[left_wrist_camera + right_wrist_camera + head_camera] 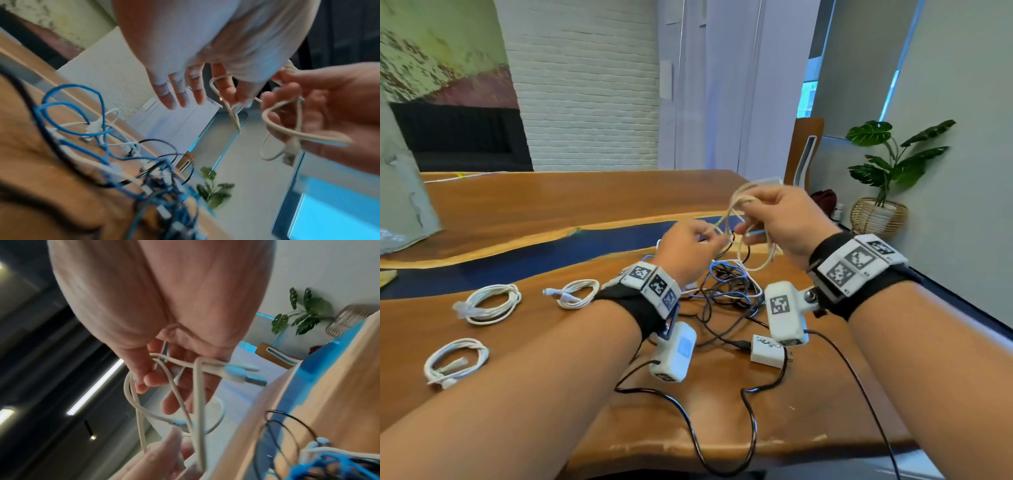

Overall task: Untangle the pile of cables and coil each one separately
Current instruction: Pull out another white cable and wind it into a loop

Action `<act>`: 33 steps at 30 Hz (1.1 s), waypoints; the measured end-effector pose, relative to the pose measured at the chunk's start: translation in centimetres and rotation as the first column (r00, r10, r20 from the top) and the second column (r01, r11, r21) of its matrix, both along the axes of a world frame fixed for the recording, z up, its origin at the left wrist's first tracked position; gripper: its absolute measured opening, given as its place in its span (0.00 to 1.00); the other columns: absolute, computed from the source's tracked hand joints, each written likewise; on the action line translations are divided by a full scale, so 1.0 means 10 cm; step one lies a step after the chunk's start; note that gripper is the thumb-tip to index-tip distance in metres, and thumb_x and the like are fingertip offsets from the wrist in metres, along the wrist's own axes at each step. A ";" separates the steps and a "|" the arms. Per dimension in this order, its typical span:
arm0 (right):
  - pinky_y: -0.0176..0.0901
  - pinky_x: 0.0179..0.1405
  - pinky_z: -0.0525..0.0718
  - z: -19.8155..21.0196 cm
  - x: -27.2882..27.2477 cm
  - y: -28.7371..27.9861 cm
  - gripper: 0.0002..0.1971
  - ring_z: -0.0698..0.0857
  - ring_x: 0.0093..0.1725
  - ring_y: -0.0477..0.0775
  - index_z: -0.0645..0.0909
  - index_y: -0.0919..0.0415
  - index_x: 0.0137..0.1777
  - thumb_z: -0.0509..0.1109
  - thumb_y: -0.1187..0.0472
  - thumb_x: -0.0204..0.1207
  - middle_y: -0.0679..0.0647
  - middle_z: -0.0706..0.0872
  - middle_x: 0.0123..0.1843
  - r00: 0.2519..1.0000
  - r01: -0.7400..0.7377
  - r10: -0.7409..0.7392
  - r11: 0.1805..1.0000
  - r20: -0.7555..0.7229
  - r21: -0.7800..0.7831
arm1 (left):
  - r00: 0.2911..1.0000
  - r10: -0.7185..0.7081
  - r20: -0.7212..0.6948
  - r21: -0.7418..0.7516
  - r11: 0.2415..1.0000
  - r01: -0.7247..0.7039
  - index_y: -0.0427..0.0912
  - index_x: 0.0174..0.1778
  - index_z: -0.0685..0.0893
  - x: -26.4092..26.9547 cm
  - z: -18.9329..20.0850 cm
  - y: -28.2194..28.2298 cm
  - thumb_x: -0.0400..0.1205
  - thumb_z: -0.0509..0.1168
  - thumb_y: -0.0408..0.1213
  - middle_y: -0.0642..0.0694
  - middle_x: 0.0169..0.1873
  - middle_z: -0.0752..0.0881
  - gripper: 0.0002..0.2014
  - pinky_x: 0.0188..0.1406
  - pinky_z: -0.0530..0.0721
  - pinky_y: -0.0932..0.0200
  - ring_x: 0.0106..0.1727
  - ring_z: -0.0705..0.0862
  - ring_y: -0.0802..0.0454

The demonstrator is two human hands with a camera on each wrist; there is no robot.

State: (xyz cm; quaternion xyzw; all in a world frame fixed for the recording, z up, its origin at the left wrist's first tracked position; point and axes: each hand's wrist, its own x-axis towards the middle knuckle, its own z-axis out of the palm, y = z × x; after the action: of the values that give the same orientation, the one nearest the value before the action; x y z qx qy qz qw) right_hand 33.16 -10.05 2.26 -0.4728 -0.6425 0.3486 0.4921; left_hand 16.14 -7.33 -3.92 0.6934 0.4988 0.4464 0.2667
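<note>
Both hands are raised above the wooden table (551, 205). My right hand (774, 216) grips several loops of a cream cable (738, 200); in the right wrist view its fingers (156, 379) curl round the loops (198, 402), with two plugs (242, 374) sticking out beside them. My left hand (693, 240) pinches a strand of the same cable between thumb and forefinger (238, 100), its other fingers straight. Below the hands lies the tangled pile (729, 284) of blue, black and white cables. Three white cables lie coiled at the left (489, 303), (575, 293), (457, 361).
A white charger block (768, 349) lies near the pile, and a black cable (750, 428) trails from it over the table's front edge. A potted plant (880, 178) and a chair (804, 150) stand beyond the table's right side.
</note>
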 end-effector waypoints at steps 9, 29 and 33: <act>0.39 0.20 0.66 0.24 0.14 -0.10 0.12 0.66 0.22 0.51 0.93 0.55 0.43 0.71 0.56 0.85 0.54 0.76 0.26 0.969 0.113 -0.145 0.980 0.201 0.164 | 0.605 -0.117 0.788 0.025 0.987 0.158 0.45 0.27 0.72 -0.66 0.46 -0.29 0.80 0.64 0.30 0.49 0.22 0.68 0.16 0.34 0.85 0.56 0.23 0.75 0.50; 0.49 0.69 0.85 0.03 -0.62 -0.43 0.31 0.90 0.62 0.48 0.72 0.43 0.81 0.77 0.57 0.80 0.52 0.92 0.62 0.838 -0.370 0.387 0.921 0.384 -0.120 | 0.999 -0.044 0.026 0.146 0.988 0.040 0.39 0.28 0.75 -0.95 0.51 -0.78 0.80 0.70 0.29 0.52 0.20 0.69 0.15 0.24 0.64 0.60 0.24 0.65 0.56; 0.44 0.37 0.88 0.05 -0.69 -0.51 0.14 0.89 0.33 0.59 0.82 0.61 0.71 0.63 0.70 0.88 0.58 0.84 0.30 0.898 -0.385 0.390 0.921 0.205 -0.067 | 0.995 -0.021 -0.102 0.058 0.998 0.027 0.44 0.31 0.79 -0.98 0.48 -0.76 0.80 0.70 0.32 0.54 0.22 0.74 0.12 0.24 0.66 0.59 0.24 0.68 0.56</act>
State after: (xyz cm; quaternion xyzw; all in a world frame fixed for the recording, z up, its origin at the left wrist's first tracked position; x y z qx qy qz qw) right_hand 26.28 -15.17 2.79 -0.3765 -0.7685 0.3944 0.3349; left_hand 6.38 -14.94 0.93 0.7288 0.4899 0.4220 0.2254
